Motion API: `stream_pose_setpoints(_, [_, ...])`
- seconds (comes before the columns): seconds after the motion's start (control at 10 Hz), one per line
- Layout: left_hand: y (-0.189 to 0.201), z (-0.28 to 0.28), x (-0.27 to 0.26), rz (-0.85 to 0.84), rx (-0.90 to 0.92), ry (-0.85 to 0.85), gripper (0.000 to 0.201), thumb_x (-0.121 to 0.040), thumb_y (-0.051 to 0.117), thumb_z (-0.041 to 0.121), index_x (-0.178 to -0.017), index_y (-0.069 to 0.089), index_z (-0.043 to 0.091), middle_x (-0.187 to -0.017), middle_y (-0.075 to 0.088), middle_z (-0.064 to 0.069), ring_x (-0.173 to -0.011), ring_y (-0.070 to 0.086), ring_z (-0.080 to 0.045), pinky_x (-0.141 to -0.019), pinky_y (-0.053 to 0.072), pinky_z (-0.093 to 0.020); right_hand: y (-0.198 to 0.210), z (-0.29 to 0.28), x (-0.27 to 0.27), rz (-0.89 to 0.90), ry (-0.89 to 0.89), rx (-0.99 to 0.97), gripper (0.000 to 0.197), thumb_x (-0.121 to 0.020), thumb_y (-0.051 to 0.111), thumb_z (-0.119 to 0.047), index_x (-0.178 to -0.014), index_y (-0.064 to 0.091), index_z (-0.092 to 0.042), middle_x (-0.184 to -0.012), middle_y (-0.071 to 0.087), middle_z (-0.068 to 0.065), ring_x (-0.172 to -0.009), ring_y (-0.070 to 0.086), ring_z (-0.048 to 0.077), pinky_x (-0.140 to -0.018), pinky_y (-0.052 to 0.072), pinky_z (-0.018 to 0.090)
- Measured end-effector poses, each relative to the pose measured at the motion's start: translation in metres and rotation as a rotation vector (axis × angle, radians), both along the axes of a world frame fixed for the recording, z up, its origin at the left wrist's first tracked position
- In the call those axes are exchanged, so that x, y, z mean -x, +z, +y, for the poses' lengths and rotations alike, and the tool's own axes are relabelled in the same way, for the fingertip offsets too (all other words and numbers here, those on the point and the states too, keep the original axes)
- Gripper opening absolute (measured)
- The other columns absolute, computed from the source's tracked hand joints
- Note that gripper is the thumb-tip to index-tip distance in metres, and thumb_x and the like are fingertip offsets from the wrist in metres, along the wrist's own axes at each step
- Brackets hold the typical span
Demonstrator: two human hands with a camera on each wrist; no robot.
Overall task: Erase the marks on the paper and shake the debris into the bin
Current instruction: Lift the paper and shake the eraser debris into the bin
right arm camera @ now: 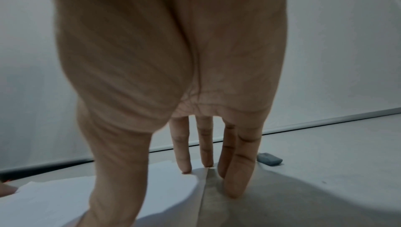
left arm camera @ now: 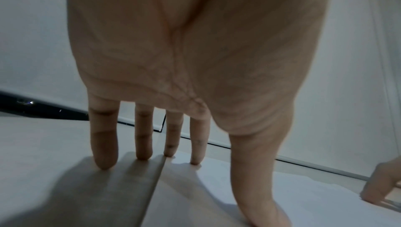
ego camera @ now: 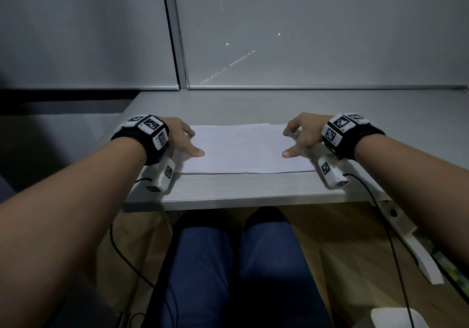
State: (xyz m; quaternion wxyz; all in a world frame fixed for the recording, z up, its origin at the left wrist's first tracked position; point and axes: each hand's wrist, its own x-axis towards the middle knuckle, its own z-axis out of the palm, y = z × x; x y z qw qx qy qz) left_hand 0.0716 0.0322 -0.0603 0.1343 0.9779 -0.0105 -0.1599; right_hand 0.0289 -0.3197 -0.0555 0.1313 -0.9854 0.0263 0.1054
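Left hand and right hand are pressing straight fingers on the paper at frame centre — lifting unevenly risks spilling debris onto the surface.

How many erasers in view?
1. The eraser lies on the desk, just beyond the right hand, off the paper; only the right wrist view shows it. Others may be hidden behind the hands.
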Motion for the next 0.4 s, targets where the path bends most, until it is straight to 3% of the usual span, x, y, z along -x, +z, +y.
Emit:
stream_pose_setpoints(0.2, [0.007, 0.003, 0.01, -0.061, 0.03, -0.031, 0.092, -0.073, 0.087, 0.067, -0.154, 0.055, 0.035, -0.162, 0.048, -0.001, -0.146, 0.048, -0.027, -0.114, 0.037, -0.039, 0.006, 0.003, 0.003, -0.044, 0.044, 0.0, 0.091, -0.071, 0.089, -0.06, -0.148, 0.056, -0.023, -0.153, 0.054, -0.002, -0.133, 0.057, 0.027, -0.099, 0.043, 0.036])
stream_pose_setpoints(0.3, [0.033, 0.0, 0.028, -0.281, 0.097, -0.084, 0.059, -0.083, 0.084, 0.057, -0.132, 0.072, 0.026, -0.137, 0.069, -0.002, -0.125, 0.063, -0.025, -0.098, 0.047, -0.034, 0.021, -0.002, 0.008, -0.194, 0.066, -0.122, 0.073, -0.082, 0.082, -0.057, -0.139, 0.063, -0.016, -0.14, 0.064, 0.002, -0.12, 0.064, 0.022, -0.106, 0.046, 0.033])
stream_pose_setpoints(0.4, [0.027, -0.003, 0.069, -0.305, 0.398, -0.211, 0.027, -0.096, 0.077, 0.04, -0.088, 0.076, 0.014, -0.081, 0.08, -0.002, -0.079, 0.078, -0.025, -0.075, 0.062, -0.039, 0.013, -0.01, 0.04, -0.432, 0.12, -0.295, 0.037, -0.085, 0.08, -0.053, -0.101, 0.078, -0.02, -0.093, 0.077, -0.007, -0.076, 0.068, 0.004, -0.082, 0.059, 0.035])
